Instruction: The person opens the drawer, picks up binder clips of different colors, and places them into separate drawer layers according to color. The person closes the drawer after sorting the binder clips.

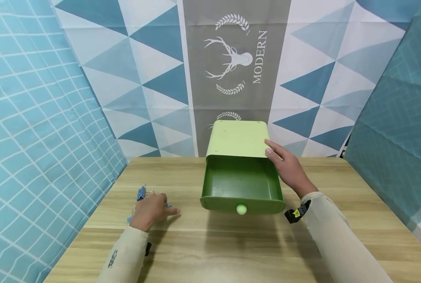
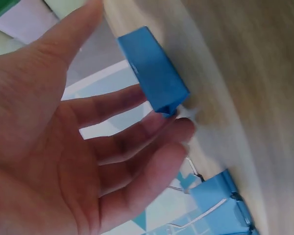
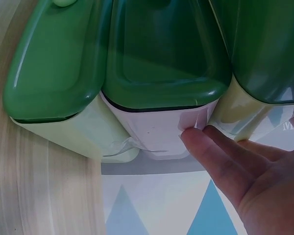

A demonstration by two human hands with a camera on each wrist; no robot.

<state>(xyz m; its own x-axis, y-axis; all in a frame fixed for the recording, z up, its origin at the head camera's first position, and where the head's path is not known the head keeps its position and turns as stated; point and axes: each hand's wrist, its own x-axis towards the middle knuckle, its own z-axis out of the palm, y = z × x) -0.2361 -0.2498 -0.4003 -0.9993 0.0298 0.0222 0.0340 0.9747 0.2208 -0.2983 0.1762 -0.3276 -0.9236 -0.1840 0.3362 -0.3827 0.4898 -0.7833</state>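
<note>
My left hand [image 1: 151, 210] is low over the table's left side, its thumb held apart from its bent fingers. In the left wrist view, a blue binder clip [image 2: 154, 71] lies between thumb and fingers, with the fingertips right at its lower end. A second blue binder clip [image 2: 218, 203] with wire handles lies just past the little finger. With extended fingers, my right hand [image 1: 288, 169] touches the right side of a light green drawer box [image 1: 240, 137]. That box's dark green drawer [image 1: 221, 202], with a pale round knob [image 1: 241, 209], is pulled out and its visible floor is bare.
In the right wrist view, the box belongs to a stack, with a pink-cased drawer [image 3: 161, 132] and another light green one [image 3: 93, 127] below. A blue clip [image 1: 141, 192] lies beyond my left hand. Patterned cloth [image 1: 153, 78] hangs behind the wooden table [image 1: 231, 255].
</note>
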